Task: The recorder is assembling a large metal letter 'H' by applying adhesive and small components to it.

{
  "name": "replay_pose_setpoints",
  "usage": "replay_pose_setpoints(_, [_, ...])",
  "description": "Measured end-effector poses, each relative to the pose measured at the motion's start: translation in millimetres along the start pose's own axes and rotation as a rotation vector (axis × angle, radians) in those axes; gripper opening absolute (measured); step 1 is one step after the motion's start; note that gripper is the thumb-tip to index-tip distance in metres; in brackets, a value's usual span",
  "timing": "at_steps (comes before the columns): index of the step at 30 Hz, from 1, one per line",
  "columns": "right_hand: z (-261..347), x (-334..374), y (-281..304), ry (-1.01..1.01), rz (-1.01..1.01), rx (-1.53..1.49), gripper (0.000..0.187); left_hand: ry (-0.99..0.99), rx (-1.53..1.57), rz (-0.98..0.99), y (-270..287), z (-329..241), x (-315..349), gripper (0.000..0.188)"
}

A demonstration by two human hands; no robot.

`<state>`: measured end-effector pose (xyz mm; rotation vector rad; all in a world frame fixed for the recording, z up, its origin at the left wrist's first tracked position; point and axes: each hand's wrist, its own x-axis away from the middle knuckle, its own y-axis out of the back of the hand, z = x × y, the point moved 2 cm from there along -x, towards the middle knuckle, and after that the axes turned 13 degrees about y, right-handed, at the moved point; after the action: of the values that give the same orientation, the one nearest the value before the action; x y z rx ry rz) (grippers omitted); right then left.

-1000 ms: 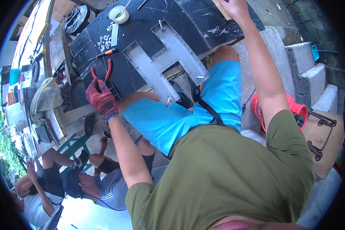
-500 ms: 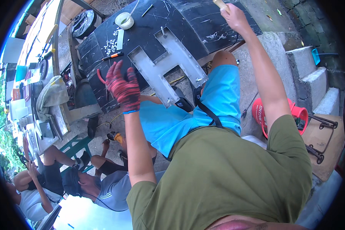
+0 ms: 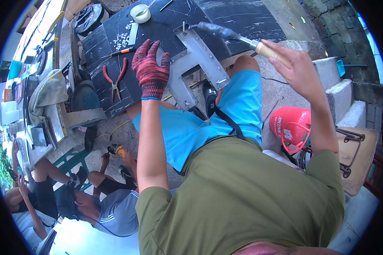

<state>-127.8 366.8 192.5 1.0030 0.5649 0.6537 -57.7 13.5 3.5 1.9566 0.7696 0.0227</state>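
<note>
Frame [image 3: 192, 58] lies between the hands, partly hidden by the gloved left hand [image 3: 151, 71], whose fingers are spread and point forward; whether they touch it, I cannot tell. The bare right hand [image 3: 295, 70] grips the iron [image 3: 225, 32] by its handle, tip reaching left to the frame's far end.

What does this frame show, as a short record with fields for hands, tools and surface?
Left hand: in red-and-black knit glove, open over the gray H-shaped metal piece; contact unclear
Right hand: bare, gripping the dark metal tool with wooden handle
Tool tip: near the metal piece's far end
Surface: black marble-patterned tabletop
Nearby: red-handled metal pliers, round white container
</note>
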Motion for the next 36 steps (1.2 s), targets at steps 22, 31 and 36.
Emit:
replay_pose_setpoints(22, [35, -27, -24, 0.185, 0.145, 0.605, 0.053, -0.040, -0.181, 0.151, -9, 0, -11, 0.070])
replay_pose_setpoints(31, [34, -30, -24, 0.203, 0.157, 0.614, 0.053, -0.047, -0.180, 0.143, -10, 0, -10, 0.071])
replay_pose_setpoints(36, [34, -32, -24, 0.198, 0.163, 0.620, 0.055, -0.056, -0.176, 0.139, -11, 1, -11, 0.070])
